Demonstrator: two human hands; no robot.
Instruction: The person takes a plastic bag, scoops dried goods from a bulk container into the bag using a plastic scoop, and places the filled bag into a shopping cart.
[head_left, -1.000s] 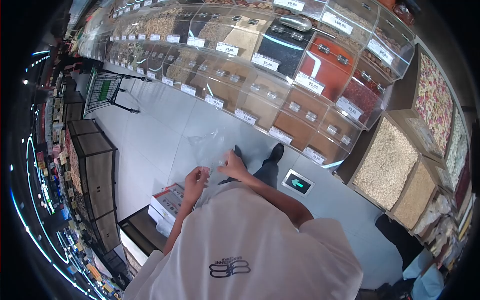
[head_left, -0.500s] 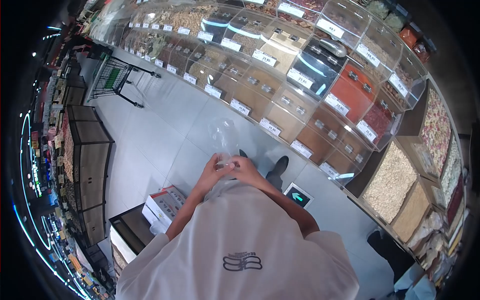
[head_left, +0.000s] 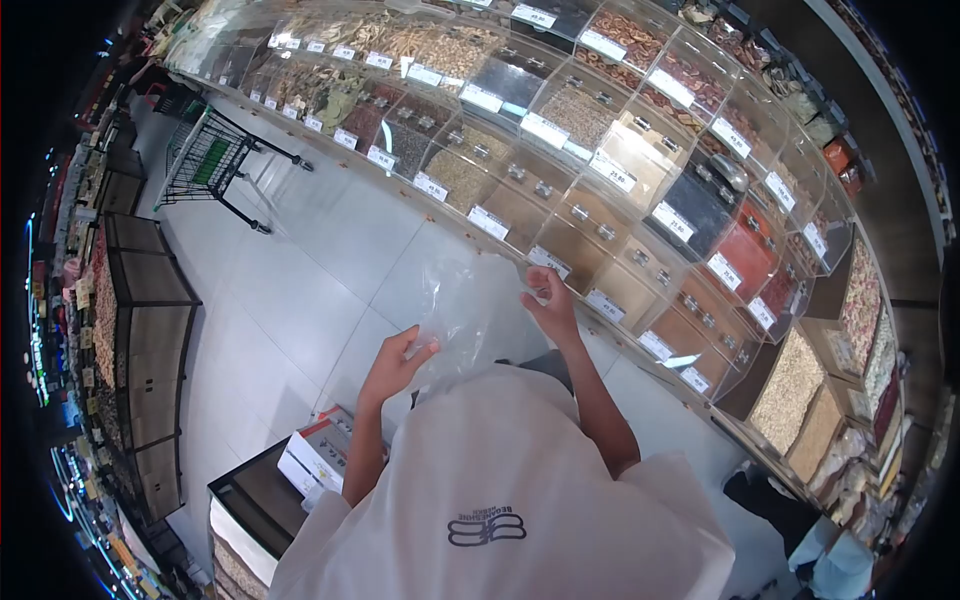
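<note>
mid-frame, my left hand (head_left: 396, 368) and right hand (head_left: 549, 306) pinch opposite sides of a clear bag (head_left: 466, 312), likely so it spreads wide

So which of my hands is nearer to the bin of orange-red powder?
Your right hand. It's at the side of the clear plastic bag toward the bin of orange-red powder; your left hand is across the bag, farther away.

Head view: from head height, facing forward and steeply down
Near: shirt (head_left: 500, 450), close below
Far: cart (head_left: 212, 160) left, bins (head_left: 560, 215) right
</note>
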